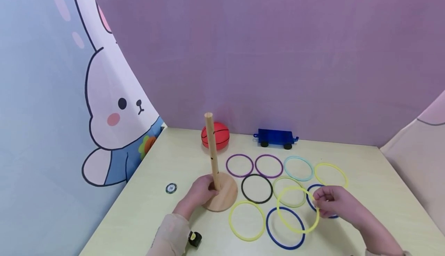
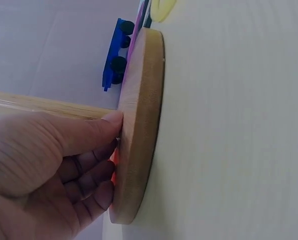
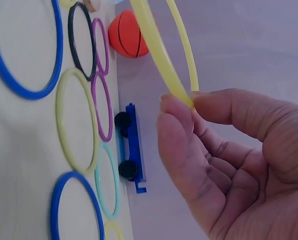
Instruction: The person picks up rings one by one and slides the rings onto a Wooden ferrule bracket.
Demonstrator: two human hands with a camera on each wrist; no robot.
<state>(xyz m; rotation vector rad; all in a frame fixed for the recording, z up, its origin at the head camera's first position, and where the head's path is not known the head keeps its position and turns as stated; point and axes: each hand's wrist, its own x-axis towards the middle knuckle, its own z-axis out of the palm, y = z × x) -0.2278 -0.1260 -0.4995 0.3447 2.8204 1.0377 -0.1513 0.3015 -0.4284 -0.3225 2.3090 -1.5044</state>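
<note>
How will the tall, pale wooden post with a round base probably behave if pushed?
The post should be stiff, being straight, thick wood. Pushed near its top, it might tip, being tall; its wide, flat base probably resists low pushes.

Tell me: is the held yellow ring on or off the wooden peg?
Off: the right hand pinches the yellow ring away from the wooden peg.

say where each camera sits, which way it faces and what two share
Head: head-worn, facing forward and down at the table; left hand, right hand and forearms show.
Left wrist: on that wrist, facing the wooden stand; left hand shows.
Right wrist: on that wrist, facing the held yellow ring; right hand shows.
Both wrist views share: blue wagon.
</note>
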